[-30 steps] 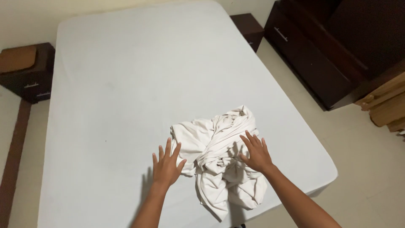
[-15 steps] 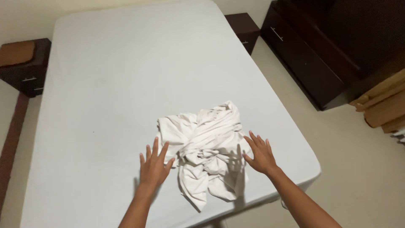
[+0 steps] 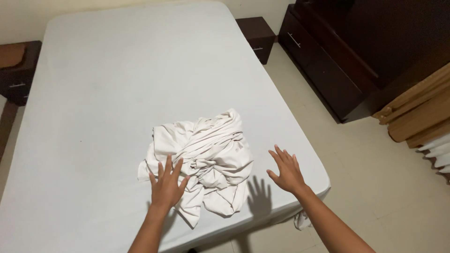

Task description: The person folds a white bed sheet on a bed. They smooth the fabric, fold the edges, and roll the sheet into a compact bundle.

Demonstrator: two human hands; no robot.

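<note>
Head view: crumpled white cloth (image 3: 201,161) lies near the bed (image 3: 117,84) foot; left hand (image 3: 166,185) spread flat on its edge, right hand (image 3: 286,171) open above bare sheet beside it, holding nothing, apparently mid-spreading; flattening calls for finding a corner

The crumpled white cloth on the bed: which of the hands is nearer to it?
Left. The left hand lies over the crumpled white cloth at its near-left edge; the right hand hovers beside it, apart, above the bed.
</note>
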